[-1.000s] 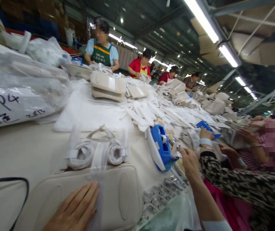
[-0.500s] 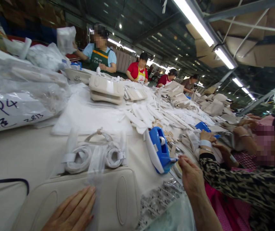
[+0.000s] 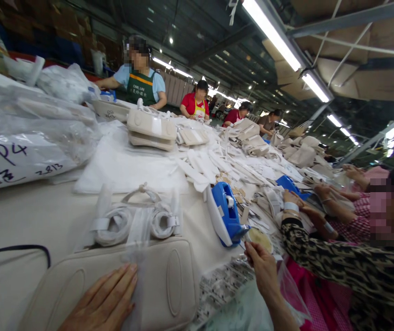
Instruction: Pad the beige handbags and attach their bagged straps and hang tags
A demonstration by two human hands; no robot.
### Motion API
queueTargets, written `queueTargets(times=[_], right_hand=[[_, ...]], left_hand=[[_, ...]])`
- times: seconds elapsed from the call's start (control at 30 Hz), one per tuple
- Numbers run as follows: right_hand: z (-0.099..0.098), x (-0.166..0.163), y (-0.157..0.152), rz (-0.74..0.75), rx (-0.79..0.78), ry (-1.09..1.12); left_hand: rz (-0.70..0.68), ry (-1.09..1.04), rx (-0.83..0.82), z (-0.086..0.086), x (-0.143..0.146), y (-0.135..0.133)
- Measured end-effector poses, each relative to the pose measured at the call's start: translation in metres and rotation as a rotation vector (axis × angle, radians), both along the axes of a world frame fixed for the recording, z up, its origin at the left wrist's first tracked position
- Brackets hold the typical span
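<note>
– Where's the left hand (image 3: 105,301)?
– Flat, fingers spread, pressing the beige padded cushion (image 3: 164,280) at the table's near edge.
– The right hand (image 3: 264,266)?
– Fingers pinched on tape just beside the blue tape dispenser (image 3: 225,212).

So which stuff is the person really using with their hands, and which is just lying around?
In use:
- left hand flat on the cream padded bag
- right hand pinching something small, likely tape, beside the blue tape dispenser

Just lying about:
- rolled white straps in a clear bag
- big plastic bag with writing
- stacked cream bags
- white strips
</note>
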State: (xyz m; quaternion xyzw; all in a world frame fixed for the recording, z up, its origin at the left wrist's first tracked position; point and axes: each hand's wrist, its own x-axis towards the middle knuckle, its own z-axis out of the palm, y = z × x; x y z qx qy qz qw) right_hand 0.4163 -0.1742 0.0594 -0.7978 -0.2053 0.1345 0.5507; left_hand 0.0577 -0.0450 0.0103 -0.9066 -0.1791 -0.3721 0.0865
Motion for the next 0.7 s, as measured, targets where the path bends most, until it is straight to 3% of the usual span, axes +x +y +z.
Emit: queueTargets(times=[0.17,0.23,0.33,0.47,0.57,0.63,0.7], right_hand=[[0.012,-0.002,-0.015,0.014,-0.179,-0.183],[0.017,-0.01,-0.022,0.107,-0.275,-0.328],[0.034,-0.03,-0.024,0.439,-0.387,-0.655],[0.079,-0.075,-0.003,0.998,-0.356,-0.981],[0.114,-0.117,0.032,1.418,-0.236,-1.0],[0.127,-0.142,0.062,1.651,-0.307,-0.936],[0.129,-0.159,0.095,1.756,-0.448,-0.971]], left_hand=[[-0.012,0.096,0.051,0.008,-0.002,0.0],[0.018,0.1,0.018,0.014,0.0,-0.004],[0.059,0.066,-0.043,0.019,0.005,-0.012],[0.074,0.129,-0.097,0.02,0.006,-0.016],[0.079,0.178,-0.099,0.024,0.004,-0.017],[0.093,0.164,-0.098,0.027,0.004,-0.017],[0.096,0.155,-0.098,0.029,0.005,-0.017]])
